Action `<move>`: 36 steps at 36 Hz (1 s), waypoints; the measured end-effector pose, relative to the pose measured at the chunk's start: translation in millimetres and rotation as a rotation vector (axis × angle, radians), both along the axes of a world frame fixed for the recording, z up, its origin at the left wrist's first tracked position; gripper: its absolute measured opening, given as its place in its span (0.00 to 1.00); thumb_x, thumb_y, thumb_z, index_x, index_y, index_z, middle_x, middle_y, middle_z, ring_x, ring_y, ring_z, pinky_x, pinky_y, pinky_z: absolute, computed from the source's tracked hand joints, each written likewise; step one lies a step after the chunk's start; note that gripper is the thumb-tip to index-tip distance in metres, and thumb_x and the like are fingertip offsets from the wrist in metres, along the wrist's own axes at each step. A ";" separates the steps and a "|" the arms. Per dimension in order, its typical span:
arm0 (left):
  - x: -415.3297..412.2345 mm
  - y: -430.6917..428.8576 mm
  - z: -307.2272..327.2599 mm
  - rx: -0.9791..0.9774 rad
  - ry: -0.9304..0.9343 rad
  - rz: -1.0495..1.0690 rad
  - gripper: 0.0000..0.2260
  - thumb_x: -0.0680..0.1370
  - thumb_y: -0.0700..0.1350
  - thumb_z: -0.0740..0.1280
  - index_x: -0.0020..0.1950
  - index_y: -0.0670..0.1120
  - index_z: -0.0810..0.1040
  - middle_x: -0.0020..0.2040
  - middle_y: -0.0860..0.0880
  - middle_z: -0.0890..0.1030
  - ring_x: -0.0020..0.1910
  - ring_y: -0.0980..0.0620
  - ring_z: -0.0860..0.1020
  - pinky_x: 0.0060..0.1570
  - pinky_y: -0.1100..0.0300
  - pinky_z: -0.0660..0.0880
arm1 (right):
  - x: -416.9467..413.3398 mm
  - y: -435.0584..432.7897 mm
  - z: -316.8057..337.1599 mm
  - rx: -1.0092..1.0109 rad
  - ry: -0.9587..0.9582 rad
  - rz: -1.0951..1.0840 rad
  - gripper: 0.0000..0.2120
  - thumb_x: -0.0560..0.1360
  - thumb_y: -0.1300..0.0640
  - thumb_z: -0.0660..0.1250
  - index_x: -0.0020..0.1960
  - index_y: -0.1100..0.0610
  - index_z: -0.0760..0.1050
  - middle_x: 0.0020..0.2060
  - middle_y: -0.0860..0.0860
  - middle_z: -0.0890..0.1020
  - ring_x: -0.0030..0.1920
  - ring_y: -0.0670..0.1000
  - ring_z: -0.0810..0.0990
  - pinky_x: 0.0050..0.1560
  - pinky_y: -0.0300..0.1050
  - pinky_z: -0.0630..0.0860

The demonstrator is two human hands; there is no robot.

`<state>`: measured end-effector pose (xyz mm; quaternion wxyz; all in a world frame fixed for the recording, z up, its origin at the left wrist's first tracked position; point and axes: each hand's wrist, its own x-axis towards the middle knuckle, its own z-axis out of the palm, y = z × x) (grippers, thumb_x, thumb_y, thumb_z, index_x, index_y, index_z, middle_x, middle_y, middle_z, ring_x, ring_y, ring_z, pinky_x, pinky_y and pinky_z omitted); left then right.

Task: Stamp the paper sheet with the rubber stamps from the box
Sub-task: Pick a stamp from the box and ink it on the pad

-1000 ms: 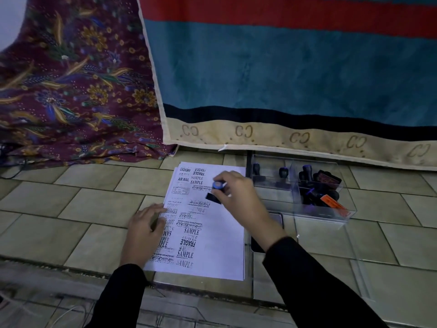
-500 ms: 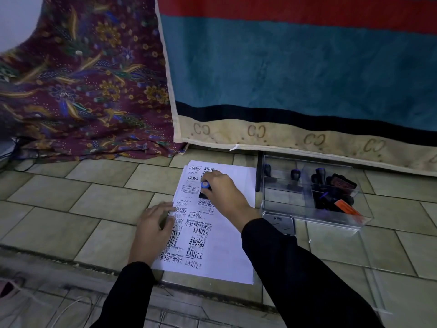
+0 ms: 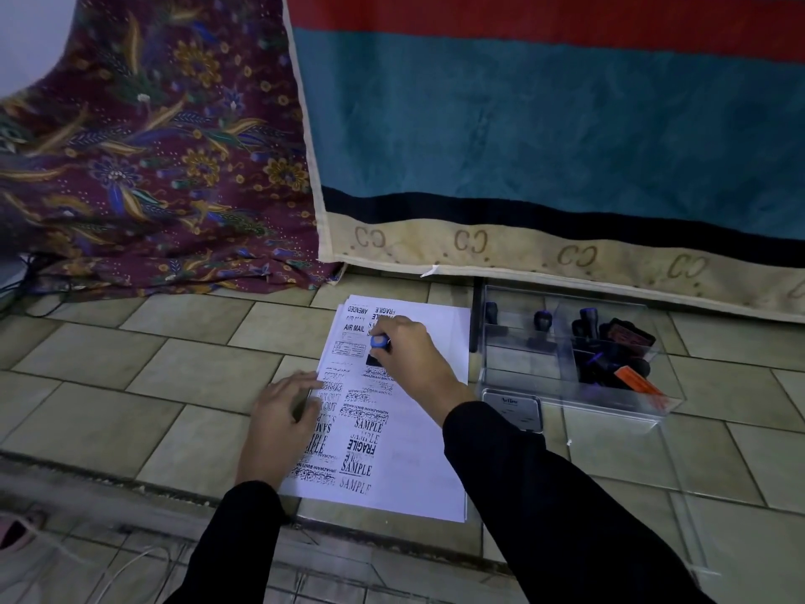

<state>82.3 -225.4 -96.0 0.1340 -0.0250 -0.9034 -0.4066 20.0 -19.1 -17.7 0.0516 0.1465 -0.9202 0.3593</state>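
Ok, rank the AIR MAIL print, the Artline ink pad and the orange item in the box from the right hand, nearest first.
1. AIR MAIL print: just left of the right hand.
2. Artline ink pad: to its right.
3. Orange item: farther right, in the box.

Beige tiled floor (image 3: 109, 385) under everything. Up past the right hand (image 3: 414, 359) hangs a big striped blanket (image 3: 522, 124): red, teal and black bands, then a cream border with CC marks, reaching down to the floor. Up and left of the left hand (image 3: 279, 420) a maroon floral cloth (image 3: 143, 159) bunches onto the tiles. A white cable (image 3: 130, 564) loops below the left hand, with some pink thing (image 3: 13, 527) at the frame edge.
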 end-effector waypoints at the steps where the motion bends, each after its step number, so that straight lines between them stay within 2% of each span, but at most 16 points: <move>1: 0.0 -0.4 -0.7 0.010 0.000 -0.002 0.12 0.77 0.36 0.69 0.55 0.52 0.81 0.58 0.58 0.79 0.65 0.53 0.72 0.68 0.49 0.68 | -0.2 3.3 0.4 -0.031 0.010 -0.027 0.06 0.73 0.65 0.64 0.50 0.61 0.76 0.46 0.55 0.77 0.43 0.53 0.76 0.45 0.44 0.74; 6: 0.6 -0.4 -0.6 0.014 0.003 -0.004 0.12 0.77 0.37 0.69 0.55 0.52 0.81 0.58 0.58 0.79 0.65 0.53 0.72 0.68 0.50 0.68 | 16.1 39.0 20.5 -0.270 0.122 -0.209 0.09 0.73 0.63 0.68 0.52 0.58 0.77 0.45 0.53 0.80 0.38 0.48 0.80 0.44 0.38 0.78; 10: 0.7 0.4 0.6 0.014 0.004 -0.004 0.12 0.77 0.36 0.69 0.54 0.53 0.81 0.58 0.58 0.79 0.65 0.53 0.72 0.68 0.51 0.67 | 53.6 79.4 32.6 -0.374 0.146 -0.304 0.12 0.72 0.63 0.70 0.55 0.55 0.77 0.45 0.48 0.80 0.39 0.40 0.80 0.42 0.31 0.76; 14: 0.1 -0.1 -1.3 0.018 -0.010 0.000 0.09 0.78 0.38 0.68 0.55 0.50 0.81 0.58 0.57 0.80 0.65 0.53 0.72 0.68 0.51 0.67 | 97.3 115.2 23.6 -0.268 0.170 -0.306 0.09 0.72 0.62 0.71 0.51 0.55 0.79 0.44 0.47 0.80 0.44 0.40 0.80 0.41 0.23 0.71; 18: -2.8 -1.7 -3.9 -0.004 -0.005 -0.006 0.08 0.78 0.40 0.69 0.55 0.50 0.81 0.58 0.56 0.80 0.64 0.51 0.73 0.67 0.51 0.68 | 129.3 136.8 3.7 -0.130 0.208 -0.292 0.10 0.71 0.62 0.72 0.52 0.55 0.80 0.43 0.46 0.80 0.43 0.41 0.79 0.44 0.26 0.72; 21: -3.7 -2.6 -5.7 -0.015 -0.007 -0.010 0.08 0.78 0.41 0.70 0.55 0.50 0.81 0.58 0.55 0.80 0.64 0.51 0.73 0.68 0.49 0.68 | 143.6 141.9 -4.0 -0.074 0.225 -0.272 0.10 0.71 0.59 0.70 0.52 0.56 0.80 0.42 0.47 0.79 0.44 0.39 0.77 0.47 0.23 0.69; 25: -3.2 -1.8 -6.1 -0.011 0.004 -0.007 0.07 0.77 0.41 0.70 0.54 0.50 0.81 0.58 0.53 0.81 0.64 0.51 0.74 0.67 0.47 0.69 | 150.4 142.3 -8.0 -0.055 0.228 -0.243 0.12 0.70 0.64 0.72 0.53 0.57 0.80 0.42 0.46 0.79 0.44 0.40 0.76 0.49 0.24 0.69; 31: -1.1 1.1 -1.5 -0.054 0.026 -0.011 0.08 0.77 0.41 0.70 0.54 0.52 0.80 0.58 0.54 0.80 0.62 0.52 0.74 0.65 0.54 0.68 | 153.7 138.5 -12.8 -0.010 0.237 -0.226 0.15 0.68 0.66 0.74 0.54 0.58 0.80 0.45 0.45 0.78 0.46 0.41 0.76 0.53 0.27 0.71; 36: -0.6 2.1 -1.0 -0.084 0.042 0.000 0.06 0.78 0.42 0.70 0.55 0.47 0.81 0.59 0.53 0.80 0.61 0.50 0.75 0.65 0.52 0.69 | 160.6 133.6 -14.5 0.071 0.282 -0.225 0.14 0.68 0.66 0.74 0.53 0.61 0.80 0.44 0.50 0.80 0.46 0.44 0.75 0.51 0.32 0.73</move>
